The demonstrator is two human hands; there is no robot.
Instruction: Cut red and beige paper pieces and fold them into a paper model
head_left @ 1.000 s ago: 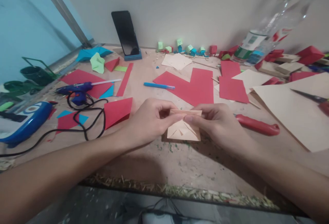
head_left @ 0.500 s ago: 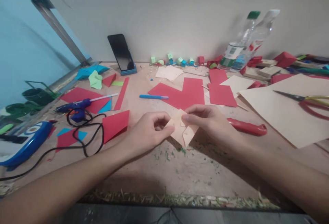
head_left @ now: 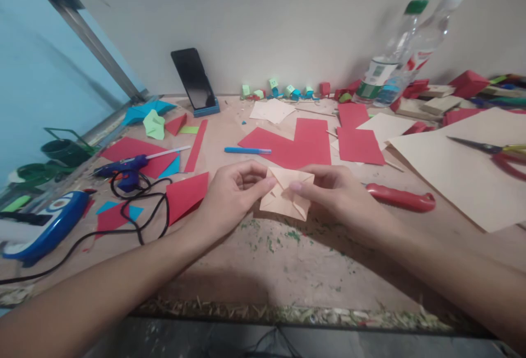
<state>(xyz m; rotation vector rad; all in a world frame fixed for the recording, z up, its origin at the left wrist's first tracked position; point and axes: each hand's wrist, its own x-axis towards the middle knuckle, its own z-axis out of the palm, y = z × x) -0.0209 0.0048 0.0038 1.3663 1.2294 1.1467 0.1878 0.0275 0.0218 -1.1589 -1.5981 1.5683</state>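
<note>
A small folded beige paper square (head_left: 285, 196) with creased flaps sits between both of my hands, just above the worn wooden table (head_left: 287, 259). My left hand (head_left: 234, 193) pinches its left edge between thumb and fingers. My right hand (head_left: 335, 191) pinches its upper right part with the fingertips. Green paper crumbs lie on the table right below the paper.
Red paper sheets (head_left: 306, 147), a blue pen (head_left: 246, 151) and a red-handled cutter (head_left: 400, 198) lie beyond my hands. A blue glue gun (head_left: 123, 167) with black cord is at left; large beige sheet (head_left: 460, 163) and scissors (head_left: 493, 152) at right. Phone on stand (head_left: 194, 79) and two bottles (head_left: 394, 56) stand by the wall.
The folded beige paper has been turned in my fingers from a diamond pose back to lying more square. Both hands kept their pinch; the view shifted slightly.
</note>
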